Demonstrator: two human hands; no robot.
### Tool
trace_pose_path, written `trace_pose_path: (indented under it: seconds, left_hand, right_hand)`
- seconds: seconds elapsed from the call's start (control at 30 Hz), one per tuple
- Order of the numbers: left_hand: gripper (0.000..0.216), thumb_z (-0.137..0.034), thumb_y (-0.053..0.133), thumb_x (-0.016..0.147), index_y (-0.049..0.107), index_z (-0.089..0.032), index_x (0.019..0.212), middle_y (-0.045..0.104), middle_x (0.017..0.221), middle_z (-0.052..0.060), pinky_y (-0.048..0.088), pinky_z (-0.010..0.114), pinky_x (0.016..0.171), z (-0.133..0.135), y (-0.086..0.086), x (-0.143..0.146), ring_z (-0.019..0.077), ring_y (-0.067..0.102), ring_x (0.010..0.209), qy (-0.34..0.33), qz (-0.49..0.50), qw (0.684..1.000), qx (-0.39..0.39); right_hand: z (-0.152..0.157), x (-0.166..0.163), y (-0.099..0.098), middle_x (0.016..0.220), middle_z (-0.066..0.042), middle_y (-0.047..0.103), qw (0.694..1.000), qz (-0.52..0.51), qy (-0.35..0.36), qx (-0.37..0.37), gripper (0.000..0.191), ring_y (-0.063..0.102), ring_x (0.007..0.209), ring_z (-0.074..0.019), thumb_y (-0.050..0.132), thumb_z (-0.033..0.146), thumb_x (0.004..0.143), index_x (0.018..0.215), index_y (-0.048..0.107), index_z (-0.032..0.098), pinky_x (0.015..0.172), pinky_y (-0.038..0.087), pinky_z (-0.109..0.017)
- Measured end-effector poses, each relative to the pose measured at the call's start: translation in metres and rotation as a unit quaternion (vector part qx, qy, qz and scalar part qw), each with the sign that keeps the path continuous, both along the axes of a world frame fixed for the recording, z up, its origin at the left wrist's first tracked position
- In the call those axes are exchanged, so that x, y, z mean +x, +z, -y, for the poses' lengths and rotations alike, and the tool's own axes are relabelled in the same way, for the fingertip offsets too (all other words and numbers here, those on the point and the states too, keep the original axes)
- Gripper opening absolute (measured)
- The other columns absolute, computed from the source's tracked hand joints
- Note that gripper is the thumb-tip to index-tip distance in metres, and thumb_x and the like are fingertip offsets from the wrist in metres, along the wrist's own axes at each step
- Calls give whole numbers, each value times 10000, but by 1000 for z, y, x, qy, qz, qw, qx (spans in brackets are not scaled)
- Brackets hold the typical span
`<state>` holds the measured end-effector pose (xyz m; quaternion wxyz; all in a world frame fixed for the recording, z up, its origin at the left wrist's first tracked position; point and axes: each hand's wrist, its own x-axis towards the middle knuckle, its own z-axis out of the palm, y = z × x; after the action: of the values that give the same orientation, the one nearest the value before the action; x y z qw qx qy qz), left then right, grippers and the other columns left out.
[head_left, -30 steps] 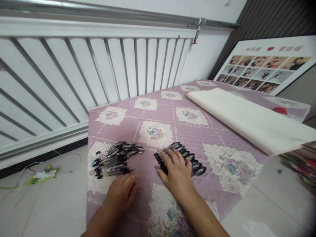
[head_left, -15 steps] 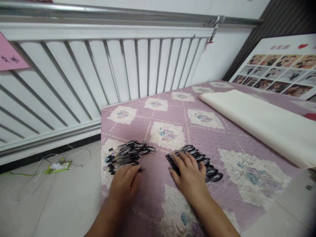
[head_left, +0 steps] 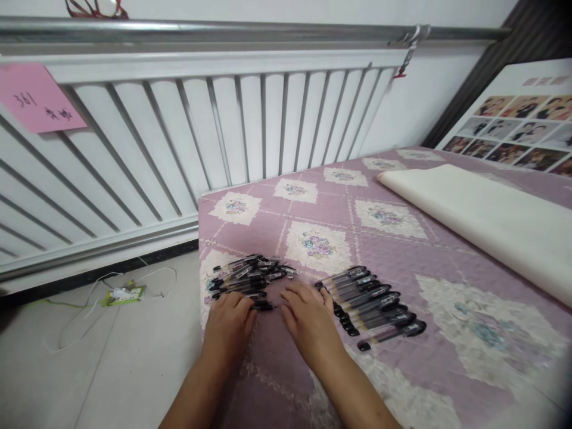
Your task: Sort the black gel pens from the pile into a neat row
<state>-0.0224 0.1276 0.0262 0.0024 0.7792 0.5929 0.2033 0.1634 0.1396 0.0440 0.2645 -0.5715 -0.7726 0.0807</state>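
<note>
Black-capped clear gel pens lie in two groups on the floral bedspread. The left group is a loose pile (head_left: 243,274) of several pens pointing various ways. At its near edge, my left hand (head_left: 229,322) is closed round a pen (head_left: 263,305), whose dark end juts out past the thumb. My right hand (head_left: 310,316) hovers or rests between the groups, palm down, fingers loosely stretched and holding nothing that I can see. Just right of it, several pens lie side by side in a slanting row (head_left: 375,298), caps toward the right.
The pink bedspread (head_left: 322,205) covers the surface up to a white radiator (head_left: 250,125). A rolled cream sheet (head_left: 487,220) lies to the right, before a photo board (head_left: 513,131). On the floor at left sits a power strip (head_left: 127,294) with cables.
My right hand has left the row of pens and moved left toward my left hand, uncovering the row. My left hand stays by the pile. The view has shifted slightly left.
</note>
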Motion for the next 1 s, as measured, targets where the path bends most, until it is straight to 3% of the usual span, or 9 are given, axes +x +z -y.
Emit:
trace_pose_path:
  seconds: [0.13, 0.37, 0.57, 0.77, 0.9, 1.0]
  left_hand:
    - [78, -176, 606, 837, 647, -214, 893, 605, 864, 51, 444, 393, 770, 3, 2, -2, 255, 549, 855, 4, -12, 1000, -23]
    - [41, -169, 653, 806, 646, -205, 825, 597, 864, 50, 450, 382, 766, 9, 7, 0, 249, 549, 860, 16, -17, 998, -55]
    - [71, -158, 667, 784, 625, -210, 808, 611, 889, 37, 454, 379, 759, 13, 10, 0, 250, 557, 871, 1, 15, 996, -93]
    - [87, -178, 554, 841, 626, -206, 880, 624, 893, 50, 448, 408, 803, 3, 8, -12, 241, 561, 882, 6, 154, 987, -39]
    - [129, -279, 533, 849, 622, -205, 906, 639, 867, 36, 465, 369, 761, -10, 22, -24, 205, 578, 809, 62, 342, 937, -31]
    - [171, -352, 558, 851, 621, -211, 926, 647, 853, 15, 481, 317, 735, -8, 55, -25, 181, 589, 791, 82, 490, 866, -60]
  right_hand:
    - [-4, -16, -2, 1095, -31, 695, 1000, 6, 14, -16, 217, 588, 1048, -227, 506, 184, 891, 1023, 652, 277, 1010, 249, -501]
    - [-7, -32, -11, 1216, -46, 659, 998, 2, 57, -12, 293, 532, 1167, -247, 479, 163, 887, 1105, 637, 278, 1004, 316, -478]
    - [-21, -11, -14, 1129, -75, 686, 1000, -4, -9, -2, 287, 596, 1052, -238, 456, 173, 885, 1095, 645, 221, 925, 409, -410]
    - [-31, 6, -19, 1096, -77, 692, 998, 21, -55, 15, 276, 605, 1019, -239, 448, 203, 888, 1079, 648, 202, 897, 418, -372]
    - [-32, 13, -17, 1043, -61, 704, 995, 61, -74, 20, 251, 613, 957, -240, 472, 223, 880, 1046, 661, 226, 842, 405, -364]
    - [-35, 22, -15, 995, -52, 708, 989, 85, -121, 22, 236, 612, 926, -242, 495, 228, 872, 1035, 665, 241, 788, 387, -353]
